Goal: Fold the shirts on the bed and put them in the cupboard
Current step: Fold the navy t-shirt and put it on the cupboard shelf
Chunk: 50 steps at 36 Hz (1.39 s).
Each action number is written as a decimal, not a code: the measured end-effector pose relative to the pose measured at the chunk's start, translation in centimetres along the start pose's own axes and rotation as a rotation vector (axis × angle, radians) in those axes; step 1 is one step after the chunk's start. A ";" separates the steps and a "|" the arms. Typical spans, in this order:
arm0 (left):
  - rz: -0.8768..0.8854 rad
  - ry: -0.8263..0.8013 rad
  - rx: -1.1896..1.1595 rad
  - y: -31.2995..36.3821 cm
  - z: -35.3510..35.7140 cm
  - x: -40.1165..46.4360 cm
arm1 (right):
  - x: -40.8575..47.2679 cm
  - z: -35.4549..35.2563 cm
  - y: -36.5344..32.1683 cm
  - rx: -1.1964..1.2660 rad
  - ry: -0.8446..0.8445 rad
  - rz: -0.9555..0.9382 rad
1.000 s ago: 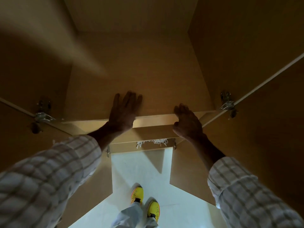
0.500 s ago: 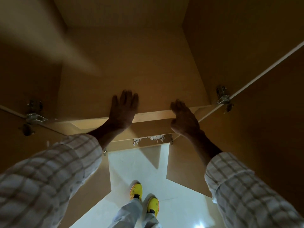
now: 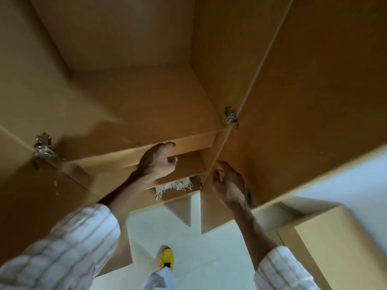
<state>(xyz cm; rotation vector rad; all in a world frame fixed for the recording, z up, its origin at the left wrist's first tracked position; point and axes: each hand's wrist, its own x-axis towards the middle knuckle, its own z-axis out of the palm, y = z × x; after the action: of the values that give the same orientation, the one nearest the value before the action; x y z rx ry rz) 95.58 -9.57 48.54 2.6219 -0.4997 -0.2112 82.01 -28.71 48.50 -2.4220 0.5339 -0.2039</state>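
I stand at the open wooden cupboard (image 3: 134, 97) and look down along its shelves. My left hand (image 3: 157, 161) hovers in front of the upper shelf's front edge (image 3: 194, 139), fingers loosely curled, holding nothing. My right hand (image 3: 227, 183) is lower and to the right, beside the open right door (image 3: 303, 111), fingers loosely bent and empty. A white fringed cloth (image 3: 173, 186) hangs over the edge of a lower shelf below my left wrist. No shirt and no bed are in view.
The left door (image 3: 27, 185) stands open with a metal hinge (image 3: 43, 149); another hinge (image 3: 230, 116) sits on the right side. Pale floor (image 3: 209, 237) lies below, with my yellow shoe (image 3: 166, 258) on it. A wooden edge (image 3: 314, 225) is at the lower right.
Both hands have lifted off the shelf's front edge and drawn back, their fingers now curled instead of flat. The view has swung to the left and the image is blurred.
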 end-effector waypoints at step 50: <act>0.144 0.541 -0.522 8.2 -18.9 -3.3 | 4.6 -3.7 -14.0 0.394 -0.108 -0.270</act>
<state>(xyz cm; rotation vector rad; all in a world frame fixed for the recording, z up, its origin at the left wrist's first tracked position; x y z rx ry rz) 94.32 -7.34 69.26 2.0063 -0.3735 0.3612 89.72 -22.76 60.22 -2.0947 0.1015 -0.2638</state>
